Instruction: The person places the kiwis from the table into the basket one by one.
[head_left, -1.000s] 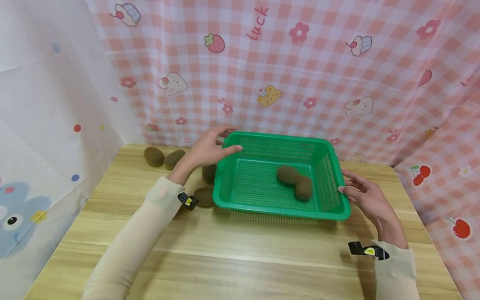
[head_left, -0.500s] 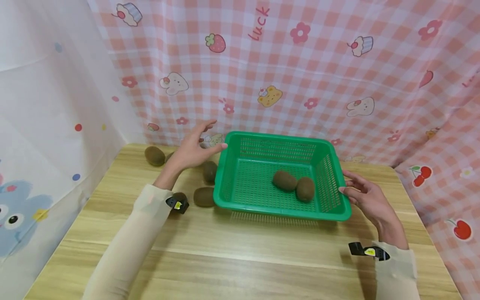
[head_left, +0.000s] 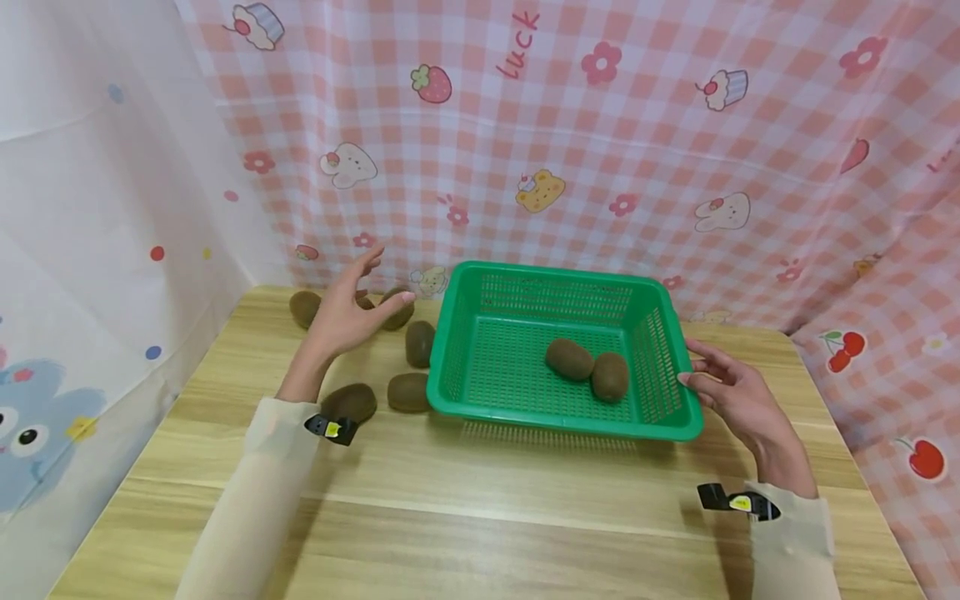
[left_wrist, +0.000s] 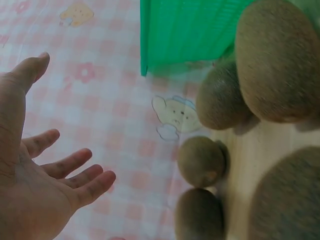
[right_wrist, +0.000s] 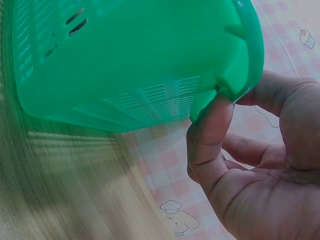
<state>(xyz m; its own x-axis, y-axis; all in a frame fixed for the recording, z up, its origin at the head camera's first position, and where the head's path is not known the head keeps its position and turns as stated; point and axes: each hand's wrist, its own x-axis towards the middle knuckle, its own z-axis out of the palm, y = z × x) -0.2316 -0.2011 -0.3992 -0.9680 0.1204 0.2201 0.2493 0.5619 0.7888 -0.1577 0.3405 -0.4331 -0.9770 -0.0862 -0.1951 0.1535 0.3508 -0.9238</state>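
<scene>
A green plastic basket (head_left: 555,426) stands on the table with two brown kiwis (head_left: 570,359) lying side by side on its floor. At its right end my right hand (head_left: 742,404) pinches the rim; the right wrist view shows the thumb and a bent finger (right_wrist: 212,125) at the rim's edge. My left hand (head_left: 341,321) hovers left of the basket with nothing in it, thumb and fingers spread apart. Several loose kiwis (head_left: 408,392) lie under and around that hand, one partly behind the wrist strap. The left wrist view has a kiwi (left_wrist: 277,60) close to the camera.
The wooden table (head_left: 480,533) reaches back to a pink checked cloth (head_left: 480,150) hanging behind it. A white patterned cloth (head_left: 112,208) hangs on the left. The basket's left end stands close beside two of the loose kiwis.
My left hand has moved left, away from the basket's rim and over the loose kiwis. One kiwi in the basket has shifted slightly and settled. The right hand stays at the rim.
</scene>
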